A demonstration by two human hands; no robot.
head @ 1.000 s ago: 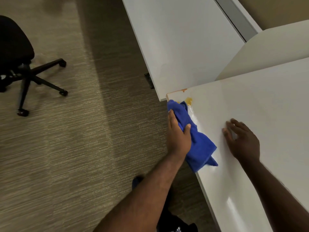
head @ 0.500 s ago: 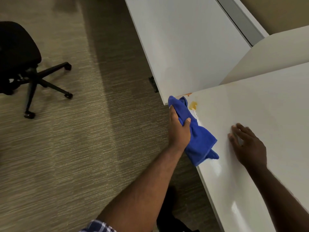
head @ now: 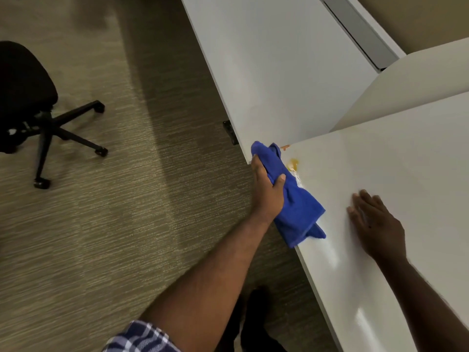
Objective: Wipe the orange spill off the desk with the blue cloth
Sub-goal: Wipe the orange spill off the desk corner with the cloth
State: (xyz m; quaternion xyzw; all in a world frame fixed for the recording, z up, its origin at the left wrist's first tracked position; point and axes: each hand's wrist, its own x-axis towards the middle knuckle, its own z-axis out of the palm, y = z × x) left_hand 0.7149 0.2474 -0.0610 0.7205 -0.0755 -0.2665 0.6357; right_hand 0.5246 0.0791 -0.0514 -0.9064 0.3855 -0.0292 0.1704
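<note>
My left hand [head: 267,190] grips the blue cloth [head: 295,207] at the left edge of the white desk [head: 396,174], near its far corner. The cloth drapes over the edge and covers the corner. A small orange spill [head: 294,163] lies on the desk just right of the cloth's upper end, with a thin orange smear [head: 285,147] at the corner's far edge and a wet streak trailing toward me beside the cloth. Flat on the desk, fingers spread, my right hand [head: 375,224] rests to the right of the cloth and holds nothing.
A second white desk [head: 279,59] with a grey cable slot [head: 360,31] adjoins beyond, and a cream divider panel [head: 411,92] rises between them. A black office chair [head: 28,107] stands on the carpet at the left. My dark shoes [head: 256,323] are below the desk edge.
My left hand has slid the blue cloth a little farther toward the desk's far corner, covering more of the orange edge smear. My right hand stays flat on the desk.
</note>
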